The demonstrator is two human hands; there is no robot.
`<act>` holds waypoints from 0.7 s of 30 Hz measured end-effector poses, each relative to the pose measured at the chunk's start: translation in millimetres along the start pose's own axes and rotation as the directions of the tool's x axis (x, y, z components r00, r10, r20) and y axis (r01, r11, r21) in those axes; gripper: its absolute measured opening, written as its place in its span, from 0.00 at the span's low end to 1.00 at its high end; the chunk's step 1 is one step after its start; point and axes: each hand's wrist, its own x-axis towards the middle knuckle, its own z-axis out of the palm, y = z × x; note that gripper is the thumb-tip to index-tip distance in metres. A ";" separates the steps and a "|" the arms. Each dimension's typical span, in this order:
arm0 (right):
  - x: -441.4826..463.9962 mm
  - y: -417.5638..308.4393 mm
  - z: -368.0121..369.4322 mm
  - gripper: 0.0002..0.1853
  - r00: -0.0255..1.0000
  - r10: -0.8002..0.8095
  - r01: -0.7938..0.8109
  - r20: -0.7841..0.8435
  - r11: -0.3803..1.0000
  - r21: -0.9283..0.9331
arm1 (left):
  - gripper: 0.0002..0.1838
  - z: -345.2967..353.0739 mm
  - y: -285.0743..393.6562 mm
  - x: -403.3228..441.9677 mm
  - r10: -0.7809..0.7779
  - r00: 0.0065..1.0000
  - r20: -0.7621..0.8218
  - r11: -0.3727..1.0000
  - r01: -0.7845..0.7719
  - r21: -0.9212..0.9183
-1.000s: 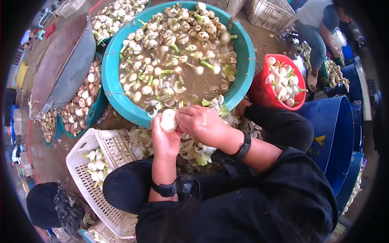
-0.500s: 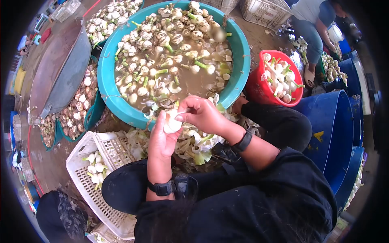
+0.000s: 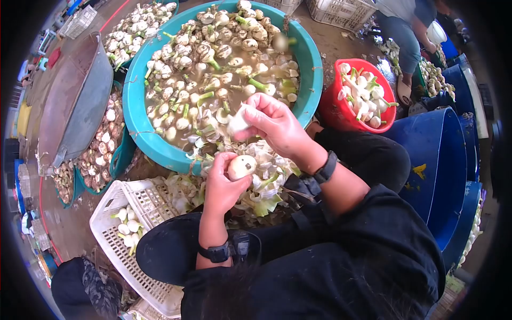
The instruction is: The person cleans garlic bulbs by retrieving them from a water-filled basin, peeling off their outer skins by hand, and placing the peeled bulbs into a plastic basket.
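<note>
Between the thumb and fingers of my left hand sits a round white garlic bulb with small dark spots on its face. Higher up and to the right, my right hand pinches a pale piece of peeled garlic skin, smeared by motion. That hand is apart from the bulb, over the near rim of a teal tub. Muddy water fills the tub, with many dirty bulbs and green stems in it. Below both hands lies a heap of loose peeled skins.
A red bucket of white bulbs stands right of the tub, beside blue barrels. At left are a white crate holding several bulbs and a metal wheelbarrow tray. A co-worker sits at upper right.
My hands have separated. The right hand has moved up and right with the skin; the left has dropped slightly lower with the bulb, whose spotted face now shows.
</note>
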 end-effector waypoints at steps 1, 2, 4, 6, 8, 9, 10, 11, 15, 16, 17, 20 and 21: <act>-5.3 -5.9 -0.1 0.07 1.000 0.002 -0.002 0.000 1.000 0.001 | 0.27 -1.3 -11.2 3.3 0.076 0.995 -0.059 0.987 -0.066 0.149; -13.7 -14.0 -4.6 0.07 0.972 0.146 -0.105 0.186 0.971 -0.213 | 0.28 -12.3 -22.7 9.3 0.173 0.981 -0.088 0.955 -0.145 0.258; -29.4 -19.5 -14.5 0.08 0.850 0.362 0.061 0.383 0.655 -0.753 | 0.28 -9.8 -6.5 6.8 0.346 0.914 -0.210 0.858 -0.218 0.465; -41.5 -5.7 -17.0 0.09 0.891 0.293 0.306 0.347 0.177 -0.935 | 0.30 -1.3 13.8 1.3 0.579 0.783 -0.226 0.637 -0.263 0.724; -40.9 -2.2 -8.4 0.09 0.951 0.150 0.233 0.270 0.225 -0.946 | 0.30 5.4 16.6 -2.7 0.592 0.792 -0.151 0.526 -0.237 0.817; -38.3 -2.0 -0.6 0.09 0.983 0.009 0.175 0.185 0.280 -0.944 | 0.30 8.3 15.9 -3.5 0.598 0.798 -0.081 0.400 -0.210 0.892; -36.8 -0.4 5.7 0.10 0.978 -0.035 0.210 0.207 0.221 -0.952 | 0.28 9.2 13.9 -3.5 0.616 0.788 -0.023 0.320 -0.223 0.921; -36.7 3.8 12.2 0.10 0.972 -0.085 0.232 0.220 0.182 -0.956 | 0.28 10.1 14.9 -4.9 0.613 0.790 -0.018 0.316 -0.224 0.922; -28.7 12.7 17.0 0.09 0.985 -0.035 0.167 0.166 0.040 -0.985 | 0.24 7.9 19.2 -6.5 0.656 0.744 0.127 0.175 -0.314 0.933; -28.3 13.6 17.3 0.09 0.986 -0.032 0.166 0.164 0.058 -0.984 | 0.24 5.5 17.2 -6.7 0.662 0.735 0.145 0.159 -0.327 0.932; -29.1 13.8 18.8 0.09 0.986 -0.031 0.164 0.162 0.058 -0.985 | 0.24 4.2 15.2 -6.9 0.667 0.727 0.164 0.144 -0.342 0.929; -31.5 11.7 18.6 0.09 0.992 -0.055 0.114 0.115 -0.012 -0.993 | 0.24 6.4 11.8 -4.9 0.702 0.683 0.201 0.101 -0.375 0.922; -30.4 12.1 12.8 0.09 0.992 -0.099 0.076 0.075 0.010 -0.997 | 0.24 8.7 13.1 -4.7 0.701 0.682 0.207 0.101 -0.382 0.919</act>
